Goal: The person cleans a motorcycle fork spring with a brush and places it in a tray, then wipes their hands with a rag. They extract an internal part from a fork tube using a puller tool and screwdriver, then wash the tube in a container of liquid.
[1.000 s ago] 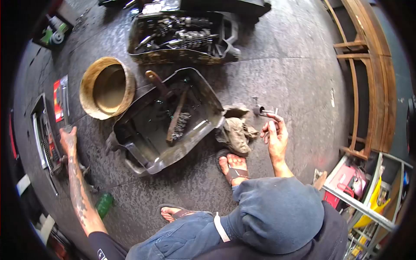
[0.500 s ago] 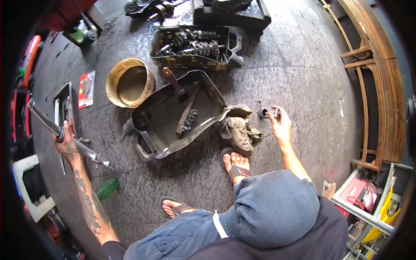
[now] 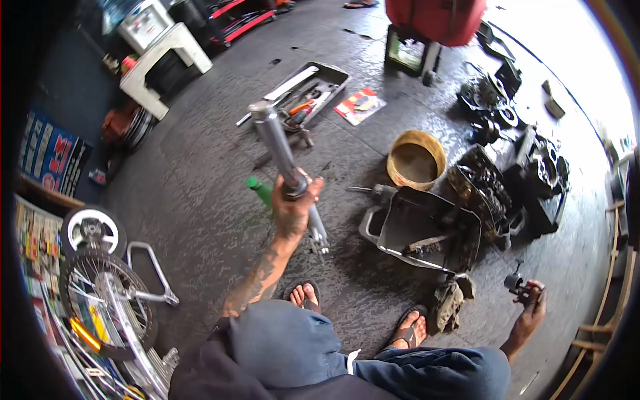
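Note:
My left hand [image 3: 293, 210] is wrapped round a long metal tube [image 3: 275, 143], raised and tilted above the floor. A green bottle [image 3: 259, 189] lies behind it. At the right, my right hand [image 3: 531, 308] has its fingers pressed together beside a small dark cylindrical part [image 3: 513, 281]; what they pinch is too small to name. A grey rag [image 3: 448, 305] lies left of that hand. Past the rag is a black pan [image 3: 417, 220] with a wire brush [image 3: 429, 244] inside.
A round yellowish basin [image 3: 437, 155] stands behind the pan, near a container of greasy metal parts [image 3: 481, 183]. Farther back are a tool tray [image 3: 337, 79] and a red-and-white packet [image 3: 360, 107]. A spoked wheel [image 3: 110, 300] is at left, a white stool [image 3: 157, 67] behind it.
The view has swung left. My left hand has lifted the metal tube from beside the tool tray and brought it inward. My right hand remains near the small dark part.

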Available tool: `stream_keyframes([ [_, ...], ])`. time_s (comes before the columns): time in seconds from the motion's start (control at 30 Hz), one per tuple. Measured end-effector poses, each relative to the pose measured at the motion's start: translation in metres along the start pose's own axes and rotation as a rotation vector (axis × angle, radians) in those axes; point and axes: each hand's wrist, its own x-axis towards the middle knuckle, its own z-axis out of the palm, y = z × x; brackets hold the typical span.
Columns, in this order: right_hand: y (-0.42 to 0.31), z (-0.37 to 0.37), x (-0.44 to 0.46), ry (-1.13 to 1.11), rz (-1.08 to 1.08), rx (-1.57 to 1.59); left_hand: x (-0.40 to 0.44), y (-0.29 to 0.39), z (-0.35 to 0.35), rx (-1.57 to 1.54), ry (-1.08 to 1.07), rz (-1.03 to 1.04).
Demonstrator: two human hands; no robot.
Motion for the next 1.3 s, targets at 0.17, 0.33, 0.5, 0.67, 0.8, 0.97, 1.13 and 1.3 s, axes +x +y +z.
stream_keyframes([
  [0.17,-0.155,0.090,0.074,-0.220,-0.352,0.173,-0.017,0.000,0.007,0.182,0.024,0.030],
  [0.33,-0.271,0.184,0.105,-0.512,-0.573,0.451,-0.027,0.016,0.024,0.251,-0.032,0.088],
  [0.5,-0.324,0.224,0.103,-0.666,-0.617,0.512,-0.031,0.006,0.029,0.282,-0.089,0.080],
  [0.67,-0.337,0.250,0.102,-0.757,-0.736,0.345,-0.033,-0.001,0.028,0.277,-0.124,0.001],
  [0.8,-0.329,0.263,0.110,-0.851,-0.713,0.244,-0.035,-0.004,0.030,0.242,-0.127,-0.005],
  [0.97,-0.322,0.263,0.112,-0.877,-0.627,0.290,-0.036,-0.004,0.030,0.272,-0.145,0.016],
  [1.13,-0.311,0.262,0.111,-0.864,-0.608,0.299,-0.036,-0.003,0.030,0.275,-0.196,-0.014],
  [1.3,-0.297,0.262,0.109,-0.908,-0.737,0.248,-0.030,0.003,0.025,0.312,-0.278,0.103],
])
